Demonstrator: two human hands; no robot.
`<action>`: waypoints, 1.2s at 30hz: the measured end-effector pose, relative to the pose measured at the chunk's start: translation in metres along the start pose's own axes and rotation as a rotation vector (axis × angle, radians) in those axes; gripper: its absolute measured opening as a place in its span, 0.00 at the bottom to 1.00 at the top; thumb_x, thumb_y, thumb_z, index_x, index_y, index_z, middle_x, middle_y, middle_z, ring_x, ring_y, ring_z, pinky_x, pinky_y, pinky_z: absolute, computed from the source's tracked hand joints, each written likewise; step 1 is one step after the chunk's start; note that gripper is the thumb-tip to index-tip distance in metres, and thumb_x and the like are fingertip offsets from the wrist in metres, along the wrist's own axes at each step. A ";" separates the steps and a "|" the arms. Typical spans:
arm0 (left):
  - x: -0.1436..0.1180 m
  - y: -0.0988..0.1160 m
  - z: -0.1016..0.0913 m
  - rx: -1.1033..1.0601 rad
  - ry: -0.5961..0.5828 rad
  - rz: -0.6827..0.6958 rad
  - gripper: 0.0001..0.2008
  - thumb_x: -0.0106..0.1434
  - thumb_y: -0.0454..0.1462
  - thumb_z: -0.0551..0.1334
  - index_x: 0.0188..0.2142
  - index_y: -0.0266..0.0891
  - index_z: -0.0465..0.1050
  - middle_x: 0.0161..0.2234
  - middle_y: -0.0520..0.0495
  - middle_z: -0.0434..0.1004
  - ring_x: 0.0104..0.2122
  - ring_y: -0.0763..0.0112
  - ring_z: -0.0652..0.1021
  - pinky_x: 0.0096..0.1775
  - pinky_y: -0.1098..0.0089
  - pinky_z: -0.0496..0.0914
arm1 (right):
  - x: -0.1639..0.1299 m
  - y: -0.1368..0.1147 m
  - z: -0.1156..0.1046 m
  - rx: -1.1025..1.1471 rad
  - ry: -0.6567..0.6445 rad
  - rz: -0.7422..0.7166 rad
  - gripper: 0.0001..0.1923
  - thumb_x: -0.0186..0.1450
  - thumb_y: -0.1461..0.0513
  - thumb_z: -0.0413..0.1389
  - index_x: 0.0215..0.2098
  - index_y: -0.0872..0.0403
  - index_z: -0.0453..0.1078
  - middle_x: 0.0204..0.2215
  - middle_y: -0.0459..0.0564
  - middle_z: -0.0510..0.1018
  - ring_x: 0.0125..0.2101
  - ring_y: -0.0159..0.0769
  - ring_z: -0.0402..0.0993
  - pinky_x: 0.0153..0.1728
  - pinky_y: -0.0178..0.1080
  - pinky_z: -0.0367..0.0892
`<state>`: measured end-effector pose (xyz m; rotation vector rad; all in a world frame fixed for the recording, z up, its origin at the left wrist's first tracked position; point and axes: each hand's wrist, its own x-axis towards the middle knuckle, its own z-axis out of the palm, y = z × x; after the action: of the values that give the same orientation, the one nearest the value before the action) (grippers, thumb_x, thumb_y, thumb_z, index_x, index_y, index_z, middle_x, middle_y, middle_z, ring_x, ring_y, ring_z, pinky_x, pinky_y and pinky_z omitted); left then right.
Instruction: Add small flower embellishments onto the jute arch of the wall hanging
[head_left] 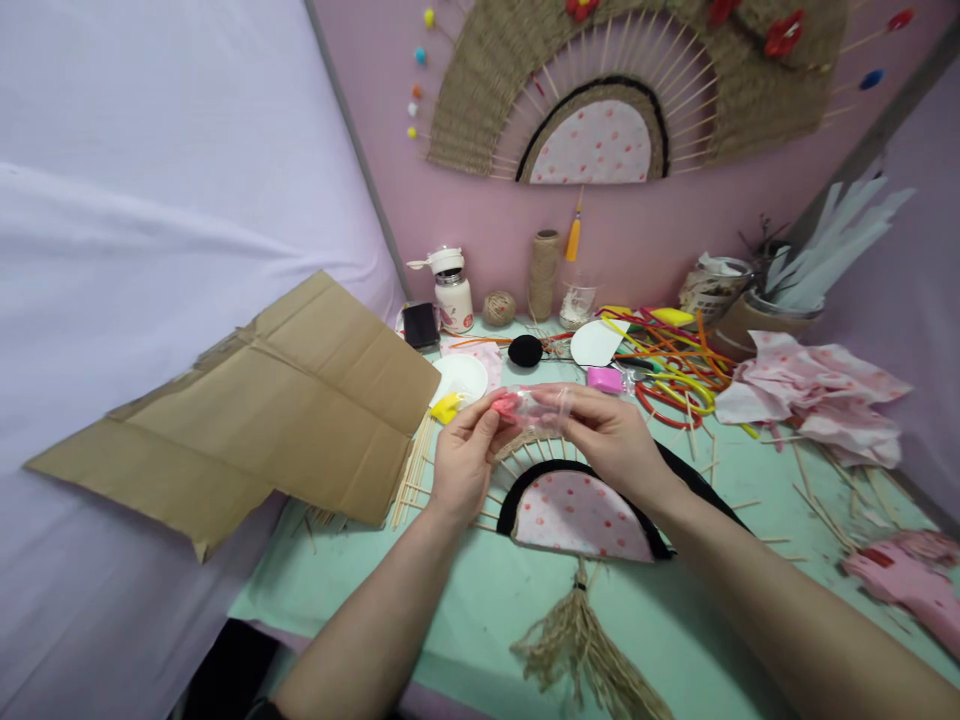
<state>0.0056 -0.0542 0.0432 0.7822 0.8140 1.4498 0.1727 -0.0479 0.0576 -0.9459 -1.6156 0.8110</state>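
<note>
I am holding a small clear bag (541, 408) up in the air with both hands, just above the half-round fan piece (577, 510) lying on the green worktop (465, 590). My left hand (461, 465) is pinching one end of the bag, where a bit of pink clay (505, 404) is showing. My right hand (611, 435) is curling its fingers around the other end, so both hands are closed on the bag. I cannot tell if the bag is open yet.

To do this well, I think I should be pinching softly and pulling the bag slowly, so the clay is not squashing or dropping onto the fan piece. Keeping the bag over the worktop seems smart too.

A yellow lump (447, 408) is sitting near my left hand. A big sheet of cardboard (285, 410) is leaning at the left. A pile of colored sticks (667, 365) is lying behind my hands.
</note>
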 end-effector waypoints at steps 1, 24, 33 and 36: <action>0.000 0.000 -0.001 0.013 0.027 0.028 0.19 0.50 0.44 0.74 0.40 0.38 0.81 0.40 0.46 0.82 0.34 0.74 0.79 0.41 0.71 0.76 | 0.000 0.002 0.002 0.021 -0.005 0.017 0.11 0.63 0.59 0.61 0.43 0.45 0.80 0.46 0.48 0.82 0.48 0.42 0.78 0.52 0.46 0.71; 0.000 -0.004 -0.002 -0.063 0.061 -0.110 0.20 0.45 0.41 0.77 0.30 0.36 0.70 0.26 0.55 0.75 0.25 0.82 0.75 0.30 0.81 0.70 | -0.002 0.001 0.002 -0.131 -0.036 -0.047 0.15 0.65 0.68 0.51 0.36 0.49 0.79 0.51 0.53 0.74 0.47 0.38 0.75 0.39 0.38 0.72; -0.001 -0.005 -0.002 0.059 0.069 -0.065 0.19 0.46 0.42 0.76 0.27 0.37 0.68 0.27 0.53 0.78 0.28 0.77 0.78 0.37 0.72 0.74 | -0.002 0.011 0.003 -0.030 -0.051 0.074 0.08 0.64 0.61 0.59 0.38 0.47 0.81 0.52 0.51 0.76 0.51 0.42 0.74 0.47 0.44 0.71; -0.002 -0.005 -0.003 0.207 0.061 0.044 0.15 0.50 0.41 0.74 0.27 0.37 0.71 0.28 0.52 0.78 0.30 0.74 0.78 0.39 0.70 0.74 | -0.001 0.009 0.003 0.003 -0.059 0.083 0.08 0.63 0.57 0.61 0.39 0.47 0.81 0.52 0.51 0.76 0.51 0.43 0.74 0.50 0.45 0.71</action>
<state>0.0058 -0.0562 0.0369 0.9206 1.0101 1.4493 0.1717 -0.0450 0.0490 -1.0005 -1.6339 0.9051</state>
